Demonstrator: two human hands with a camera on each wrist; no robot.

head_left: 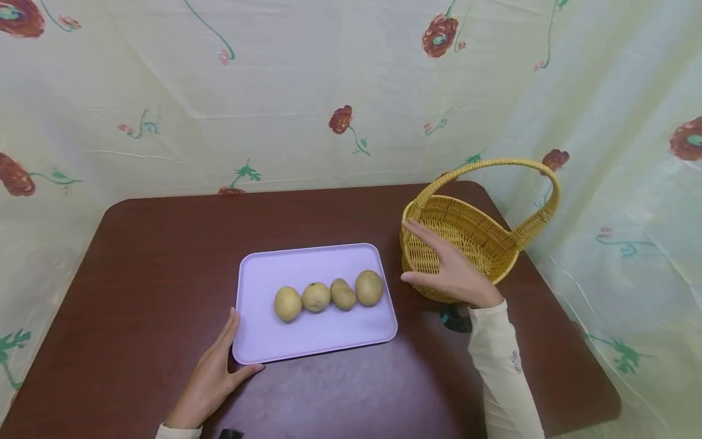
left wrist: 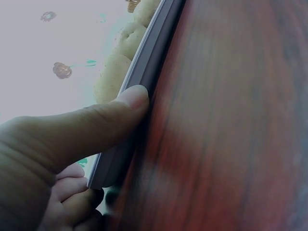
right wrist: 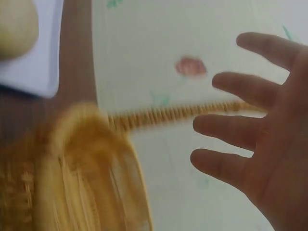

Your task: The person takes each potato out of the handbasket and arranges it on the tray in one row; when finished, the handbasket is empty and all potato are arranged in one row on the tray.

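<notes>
A lavender tray [head_left: 329, 338] lies on the brown table and carries several yellowish potatoes [head_left: 315, 297] in a row. My left hand [head_left: 230, 353] lies flat at the tray's near-left corner, fingers along the left edge. In the left wrist view its thumb [left wrist: 130, 98] presses the tray rim [left wrist: 154, 53], with the potatoes [left wrist: 113, 77] beyond. A yellow wicker basket [head_left: 482, 235] with a hoop handle [head_left: 493, 163] stands to the right. My right hand [head_left: 446, 268] is at its near side, fingers spread and straight. The right wrist view shows those fingers [right wrist: 250, 130] apart from the blurred basket [right wrist: 82, 178].
The table [head_left: 164, 256] has rounded corners, and the basket stands near its far-right corner. A pale cloth printed with flowers [head_left: 340, 122] hangs behind and on both sides. Bare tabletop lies left of the tray and in front of it.
</notes>
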